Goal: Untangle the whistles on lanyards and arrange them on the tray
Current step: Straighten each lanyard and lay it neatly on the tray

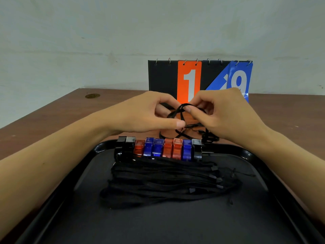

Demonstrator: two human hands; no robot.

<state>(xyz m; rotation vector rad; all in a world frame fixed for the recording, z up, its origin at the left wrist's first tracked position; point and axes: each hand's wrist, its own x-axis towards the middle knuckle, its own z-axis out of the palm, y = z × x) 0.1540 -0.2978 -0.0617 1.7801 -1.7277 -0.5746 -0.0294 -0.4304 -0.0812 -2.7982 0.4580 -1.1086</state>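
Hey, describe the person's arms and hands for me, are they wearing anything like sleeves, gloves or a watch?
Both forearms are bare up to the frame edge, with no sleeves in view. The left hand and right hand wear no gloves, and no rings, watch or wristband show on the visible sides.

A pale wall [123, 32] fills the top half, behind everything. It looks a bit dirty, with faint marks and lines. A brown wooden table [52, 111] lies below the wall. Far to the left, near its back edge, sits a small round dark spot [92, 96]. The light is soft and even.
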